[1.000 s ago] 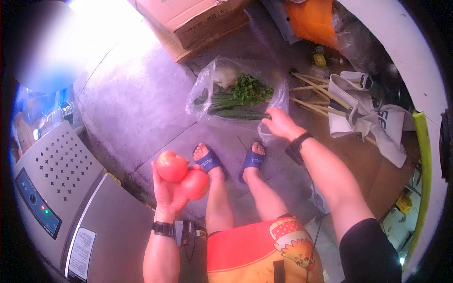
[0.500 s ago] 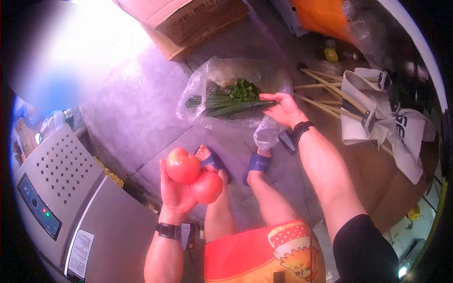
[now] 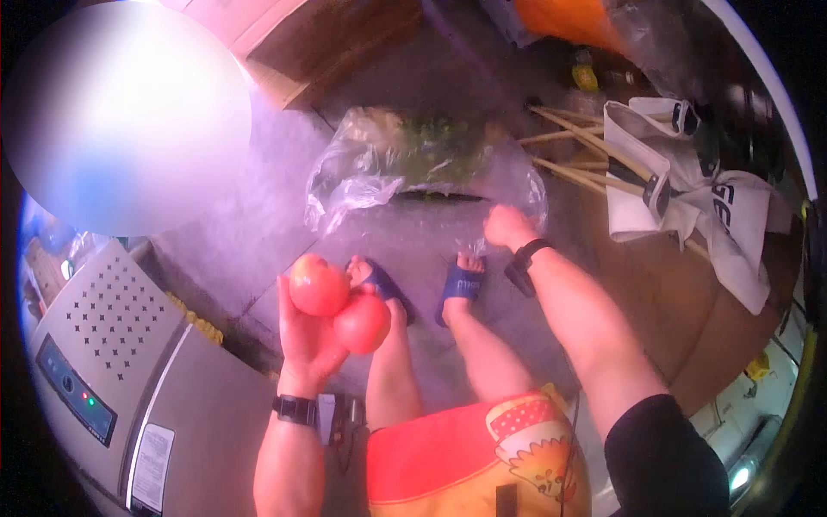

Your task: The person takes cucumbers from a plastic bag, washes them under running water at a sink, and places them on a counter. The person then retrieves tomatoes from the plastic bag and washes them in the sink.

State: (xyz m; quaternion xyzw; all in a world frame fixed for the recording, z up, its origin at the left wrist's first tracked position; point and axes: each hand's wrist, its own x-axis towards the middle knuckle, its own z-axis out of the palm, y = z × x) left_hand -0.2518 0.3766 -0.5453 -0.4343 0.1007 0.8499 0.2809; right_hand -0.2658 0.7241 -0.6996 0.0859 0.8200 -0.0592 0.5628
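Observation:
Two red tomatoes [image 3: 319, 286] rest side by side in my left hand [image 3: 308, 345], its palm turned up and fingers curled round them. Ahead of my feet, a clear plastic bag [image 3: 357, 177] lies on the floor with leafy greens [image 3: 435, 142] inside, blurred behind the film. At the bag's near right edge is my right hand [image 3: 508, 228], closed in a pinch; what its fingers hold is too small to make out. A dark strip of the long greens shows through the bag's near side.
A cardboard box [image 3: 332, 43] stands beyond the bag. To the right lie wooden poles with white cloth [image 3: 637, 207] on brown cardboard. A grey appliance [image 3: 112, 327] with a control panel is at the left. Blue slippers [image 3: 463, 283] are on my feet.
My right hand has left the ends of the greens and moved a little down and left. The bag has spread and now covers the greens. Both tomatoes are still in my left hand.

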